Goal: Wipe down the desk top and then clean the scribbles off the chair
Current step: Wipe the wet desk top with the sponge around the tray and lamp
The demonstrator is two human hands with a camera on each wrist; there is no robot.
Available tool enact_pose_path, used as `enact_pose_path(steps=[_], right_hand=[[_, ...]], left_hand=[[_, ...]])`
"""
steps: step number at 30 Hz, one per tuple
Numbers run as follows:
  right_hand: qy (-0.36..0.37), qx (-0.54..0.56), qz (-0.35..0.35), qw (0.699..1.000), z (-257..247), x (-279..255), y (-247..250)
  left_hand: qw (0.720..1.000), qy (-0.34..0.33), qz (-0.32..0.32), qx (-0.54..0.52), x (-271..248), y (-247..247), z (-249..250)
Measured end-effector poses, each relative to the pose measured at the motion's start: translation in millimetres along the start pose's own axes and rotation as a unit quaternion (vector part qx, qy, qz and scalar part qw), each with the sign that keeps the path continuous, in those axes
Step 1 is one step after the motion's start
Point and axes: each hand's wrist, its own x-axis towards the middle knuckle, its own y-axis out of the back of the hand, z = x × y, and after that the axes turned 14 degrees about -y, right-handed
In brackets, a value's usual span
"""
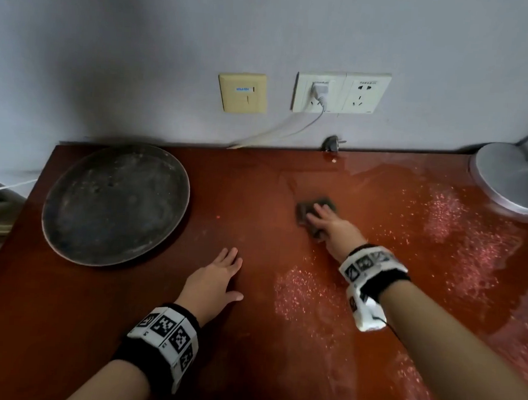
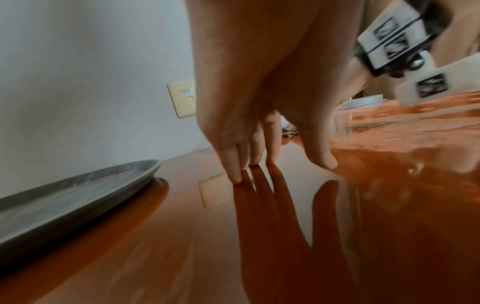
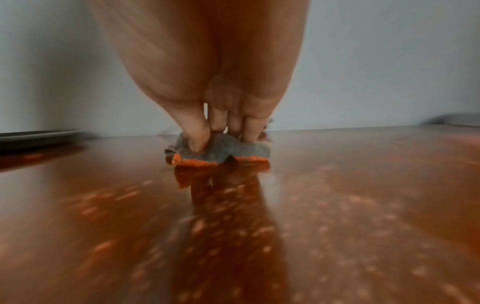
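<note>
Grey cloth (image 1: pixel 316 214) with an orange hem is pressed flat on the desk top (image 1: pixel 248 338), toward its back edge and about midway along it, below the wall sockets (image 1: pixel 340 93). It is held down by the right hand (image 1: pixel 329 224): in the right wrist view the thumb and fingers (image 3: pixel 197 139) are seen bearing on the cloth and bunching it slightly, so a pressing, lightly gathered hold is judged rather than a tight pinch. Wet, foamy patches (image 1: pixel 306 292) are spread over the right half of the desk, while the left half looks dry. The wiping of the desk is therefore judged to be the step in hand and partly done; the chair is not in view. For the next stroke, the cloth would need to be drawn through the remaining foam with steady downward pressure, clear of the lamp base (image 1: pixel 511 181) at the back right corner. The left hand (image 1: pixel 217 283) is laid near the front middle with straight fingertips (image 2: pixel 237 176) touching the surface and nothing held, just right of the round dark tray (image 1: pixel 115 204) at the back left corner.
</note>
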Motion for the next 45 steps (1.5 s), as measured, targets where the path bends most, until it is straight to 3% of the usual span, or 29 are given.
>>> enact_pose_path(steps=[2, 4, 8, 10, 12, 15, 17, 18, 20, 23, 25, 29, 31, 33, 36, 38, 41, 45], right_hand=[[-0.047, 0.008, 0.015, 0.999, 3, 1, -6], [-0.03, 0.016, 0.011, 0.999, -11, -19, -25], [0.172, -0.006, -0.052, 0.984, -48, -103, -62], [0.188, -0.024, -0.055, 0.98, -37, -114, -57], [0.109, -0.01, -0.021, 0.994, -15, -92, -43], [-0.072, 0.022, 0.028, 0.997, 12, -59, -27], [-0.097, 0.029, 0.026, 0.995, 5, -63, -37], [-0.075, 0.037, 0.022, 0.996, -5, -73, -48], [0.049, 0.037, -0.007, 0.998, -34, -108, -73], [0.2, 0.015, -0.066, 0.977, -70, -169, -97], [0.194, -0.001, -0.07, 0.979, -66, -175, -88], [0.042, 0.011, -0.021, 0.999, -41, -135, -67], [0.002, 0.018, -0.009, 1.0, -53, -134, -73], [0.047, 0.022, -0.025, 0.998, -79, -154, -94], [0.212, 0.01, -0.07, 0.975, -116, -206, -130], [0.243, 0.01, -0.084, 0.966, -119, -226, -143], [0.192, 0.022, -0.07, 0.979, -95, -218, -128], [0.002, 0.052, -0.016, 0.999, -62, -195, -108]], left_hand=[[1.0, -0.006, -0.005, 0.001, -9, -8, 4], [1.0, -0.012, -0.012, 0.002, -17, -13, 9], [1.0, -0.024, -0.019, 0.0, -25, -20, 15], [0.999, -0.029, -0.027, -0.001, -30, -22, 18], [0.999, -0.025, -0.029, 0.004, -38, -25, 22], [0.999, -0.022, -0.027, 0.02, -51, -31, 26], [0.999, -0.024, -0.012, 0.024, -58, -38, 24], [0.999, -0.023, -0.003, 0.022, -60, -41, 23], [1.0, -0.015, 0.006, 0.018, -64, -48, 21], [1.0, -0.009, -0.002, 0.014, -71, -55, 21], [1.0, -0.008, -0.013, 0.01, -80, -59, 22], [1.0, 0.006, -0.011, 0.002, -100, -63, 19], [1.0, 0.014, -0.006, -0.002, -110, -66, 16], [1.0, 0.02, -0.007, -0.003, -120, -73, 15], [1.0, 0.023, -0.021, -0.004, -132, -83, 14], [0.999, 0.022, -0.026, -0.009, -139, -88, 13], [1.0, 0.016, -0.021, -0.006, -151, -93, 14], [1.0, 0.017, -0.009, -0.011, -167, -102, 16]])
